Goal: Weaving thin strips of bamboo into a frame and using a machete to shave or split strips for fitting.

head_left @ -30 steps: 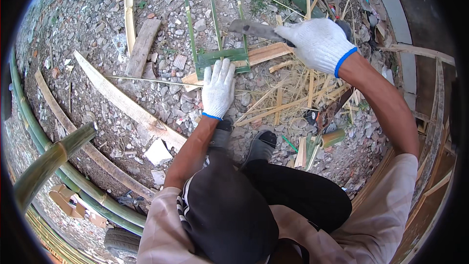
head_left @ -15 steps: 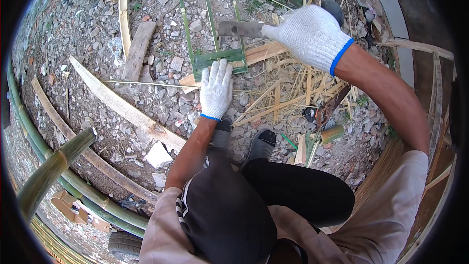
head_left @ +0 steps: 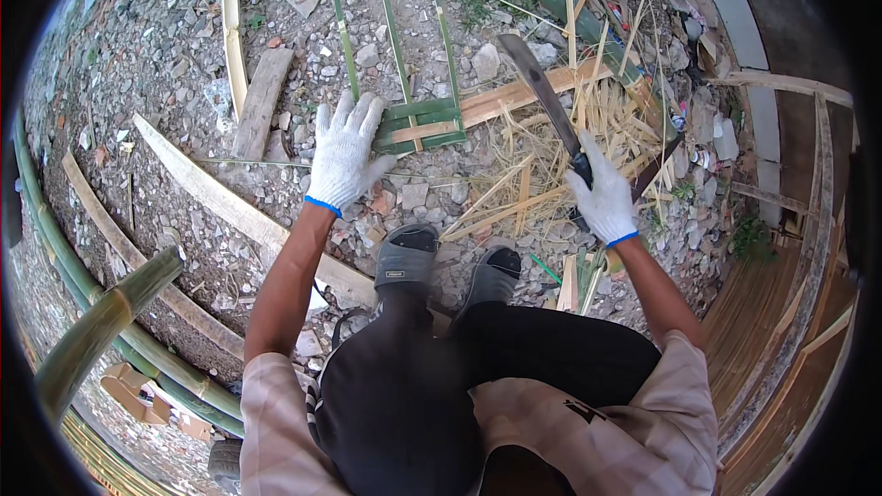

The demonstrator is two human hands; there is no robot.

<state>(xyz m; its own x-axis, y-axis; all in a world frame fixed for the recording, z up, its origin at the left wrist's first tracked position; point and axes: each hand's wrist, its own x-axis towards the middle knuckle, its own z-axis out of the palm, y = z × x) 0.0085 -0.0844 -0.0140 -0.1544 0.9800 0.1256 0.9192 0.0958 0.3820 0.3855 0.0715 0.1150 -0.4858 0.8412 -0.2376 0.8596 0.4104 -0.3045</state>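
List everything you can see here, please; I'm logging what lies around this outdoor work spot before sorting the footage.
machete: one, dark blade, held in the right hand, blade pointing up and away
green bamboo strips: several, green, on the gravel, under the left hand's fingertips
wooden block: one, pale tan, lying under the strips
bamboo shavings: many, straw yellow, heaped by the block
split bamboo slat: one, pale, lying aslant on the left
green bamboo poles: several, green, along the left rim
sandals: two, grey, on the person's feet
left hand: white glove, blue cuff, pressed on the strips
right hand: white glove, blue cuff, gripping the machete's handle
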